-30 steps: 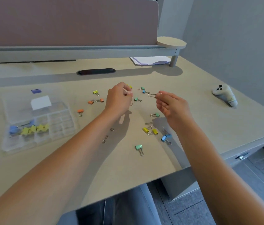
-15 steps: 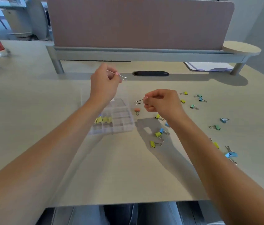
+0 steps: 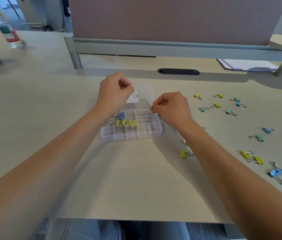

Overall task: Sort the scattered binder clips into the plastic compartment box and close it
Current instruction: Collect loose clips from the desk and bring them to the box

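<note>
Over the open plastic compartment box (image 3: 131, 130) mid-table, both hands pinch a clip by its wire handle, right hand (image 3: 170, 110) lower and nearer the cells, left hand (image 3: 114, 94) above the lid edge

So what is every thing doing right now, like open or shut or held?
Compartment box: lid open, yellow and blue clips inside.
Left hand: pinching a clip by its wire handle, above the box.
Right hand: pinching another clip, over the box.
Scattered clips: lying loose on the desk, right of the box.
Water bottle: upright, cap on.
</note>
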Motion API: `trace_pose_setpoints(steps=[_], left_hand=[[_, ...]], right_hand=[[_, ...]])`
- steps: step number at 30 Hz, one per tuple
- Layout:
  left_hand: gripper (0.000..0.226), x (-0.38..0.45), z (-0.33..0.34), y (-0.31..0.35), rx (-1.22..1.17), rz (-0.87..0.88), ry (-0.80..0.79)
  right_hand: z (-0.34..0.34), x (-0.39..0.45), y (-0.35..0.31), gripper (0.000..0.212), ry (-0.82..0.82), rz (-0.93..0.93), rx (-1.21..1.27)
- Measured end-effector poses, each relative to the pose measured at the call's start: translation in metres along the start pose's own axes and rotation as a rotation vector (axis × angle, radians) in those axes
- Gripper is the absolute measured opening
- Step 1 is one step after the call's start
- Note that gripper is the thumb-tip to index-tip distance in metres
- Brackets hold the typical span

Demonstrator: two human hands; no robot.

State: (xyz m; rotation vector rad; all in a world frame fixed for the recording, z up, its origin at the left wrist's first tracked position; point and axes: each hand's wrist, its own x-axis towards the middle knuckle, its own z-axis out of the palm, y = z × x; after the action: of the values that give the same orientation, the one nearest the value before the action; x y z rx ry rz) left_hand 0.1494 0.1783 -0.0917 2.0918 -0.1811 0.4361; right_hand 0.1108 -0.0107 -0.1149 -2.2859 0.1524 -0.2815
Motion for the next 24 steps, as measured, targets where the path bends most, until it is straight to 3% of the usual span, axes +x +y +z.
trace_pose_setpoints(steps=[5, 14, 19, 24], left_hand=[[0.008, 0.001, -0.002, -0.001, 0.01, -0.054, -0.028], [0.019, -0.003, 0.005, 0.006, 0.156, -0.106, -0.21], [0.017, -0.002, 0.011, 0.005, 0.257, -0.149, -0.215], [0.019, -0.001, 0.008, -0.001, 0.284, -0.169, -0.207]], right_hand=[[0.003, -0.003, 0.003, 0.005, 0.016, -0.016, -0.087], [0.007, 0.0, 0.01, 0.014, 0.011, -0.022, -0.059], [0.0, -0.002, 0.009, 0.02, -0.028, -0.189, -0.059], [-0.008, -0.005, 0.011, 0.034, -0.183, -0.321, -0.267]])
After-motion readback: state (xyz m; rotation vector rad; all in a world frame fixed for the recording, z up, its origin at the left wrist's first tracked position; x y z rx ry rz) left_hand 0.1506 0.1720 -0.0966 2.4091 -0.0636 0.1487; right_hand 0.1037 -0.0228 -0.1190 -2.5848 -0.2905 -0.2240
